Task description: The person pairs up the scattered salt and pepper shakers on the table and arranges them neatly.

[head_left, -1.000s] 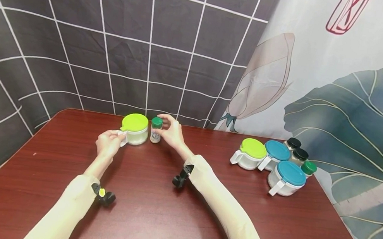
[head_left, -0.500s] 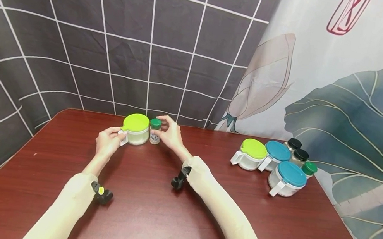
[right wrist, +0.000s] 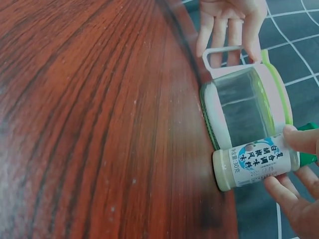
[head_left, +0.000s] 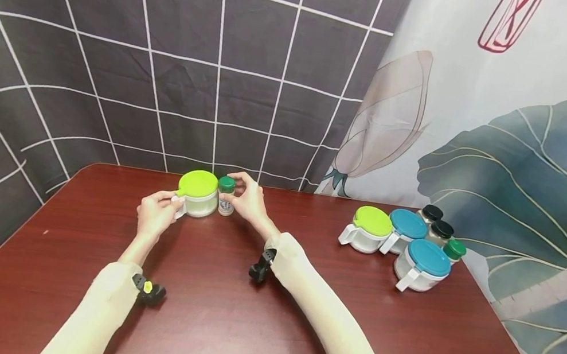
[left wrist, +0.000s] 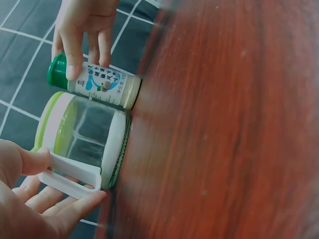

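A clear glass seasoning jar (head_left: pixel 201 206) with a lime-green lid and white handle stands upright near the table's back edge. My left hand (head_left: pixel 156 215) holds its handle (left wrist: pixel 72 174), thumb on one side and fingers on the other. Close against the jar's right side stands a spice bottle (head_left: pixel 226 204) with a green cap and a printed label (right wrist: pixel 261 159). My right hand (head_left: pixel 251 201) pinches this bottle between thumb and fingers near the cap. Both bases appear to rest on the table. In the right wrist view the bottle covers part of the jar.
On the right of the brown table (head_left: pixel 207 307) stands a group: a lime-lidded jar (head_left: pixel 367 240), two blue-lidded jars (head_left: pixel 424 267), two black-capped bottles (head_left: pixel 439 232) and another green-capped bottle (head_left: pixel 454 251). A dark tile-patterned cloth (head_left: pixel 168 90) hangs behind the table.
The spice bottle has moved slightly left with my right hand, closing the small gap to the jar. Both hands keep their hold. The head view has shifted slightly.
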Motion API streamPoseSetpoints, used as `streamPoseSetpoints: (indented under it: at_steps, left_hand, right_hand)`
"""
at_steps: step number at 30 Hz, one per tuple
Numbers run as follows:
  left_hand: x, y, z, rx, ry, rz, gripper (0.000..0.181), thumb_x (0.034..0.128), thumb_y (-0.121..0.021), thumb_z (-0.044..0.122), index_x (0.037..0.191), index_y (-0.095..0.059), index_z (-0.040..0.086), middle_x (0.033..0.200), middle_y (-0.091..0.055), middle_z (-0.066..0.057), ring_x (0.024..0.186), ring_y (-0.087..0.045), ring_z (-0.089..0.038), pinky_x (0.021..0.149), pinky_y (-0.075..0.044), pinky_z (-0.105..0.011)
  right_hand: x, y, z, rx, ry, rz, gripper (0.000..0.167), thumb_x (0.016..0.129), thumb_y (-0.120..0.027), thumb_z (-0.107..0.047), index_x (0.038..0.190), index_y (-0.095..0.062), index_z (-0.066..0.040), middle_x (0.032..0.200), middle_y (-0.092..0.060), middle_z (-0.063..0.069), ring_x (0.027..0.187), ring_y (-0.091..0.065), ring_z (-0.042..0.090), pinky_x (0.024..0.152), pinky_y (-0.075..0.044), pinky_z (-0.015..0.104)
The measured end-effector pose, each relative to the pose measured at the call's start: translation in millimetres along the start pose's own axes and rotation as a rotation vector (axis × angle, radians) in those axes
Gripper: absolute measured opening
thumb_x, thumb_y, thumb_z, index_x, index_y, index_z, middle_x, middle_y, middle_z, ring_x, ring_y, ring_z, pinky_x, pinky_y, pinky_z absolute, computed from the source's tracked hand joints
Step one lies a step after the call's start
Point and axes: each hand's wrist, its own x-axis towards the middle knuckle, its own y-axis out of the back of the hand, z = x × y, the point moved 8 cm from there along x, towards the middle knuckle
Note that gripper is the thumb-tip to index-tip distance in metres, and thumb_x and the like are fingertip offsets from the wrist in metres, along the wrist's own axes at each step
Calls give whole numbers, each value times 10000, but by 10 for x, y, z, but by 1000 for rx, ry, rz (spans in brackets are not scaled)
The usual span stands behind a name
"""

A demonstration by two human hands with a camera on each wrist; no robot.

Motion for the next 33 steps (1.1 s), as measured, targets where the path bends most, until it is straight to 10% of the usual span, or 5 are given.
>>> streamPoseSetpoints:
  at_steps: [29, 33]
  left_hand:
    - [17, 126, 10, 49, -74, -42, 324, 878, -650, 112, 1146, -642, -70, 1089, -648, -292, 533, -547, 124, 510, -502, -132]
    - [24, 135, 59, 106, -115, -19, 318, 878, -656, 134, 1128, -654, -62, 1065, -657, -274, 749, -686, -48, 874, -430, -215]
  right_hand:
    - [-17, -129, -110, 16, -47, -7, 469, 738, -801, -21, 1165, -611, -55, 1048, -719, 167, 928, -711, 284, 834, -562, 392]
    - [-13, -129, -112, 9, -51, 5, 463, 750, -790, -16, 1173, -605, -59, 1053, -715, 166, 933, -705, 285, 841, -559, 398]
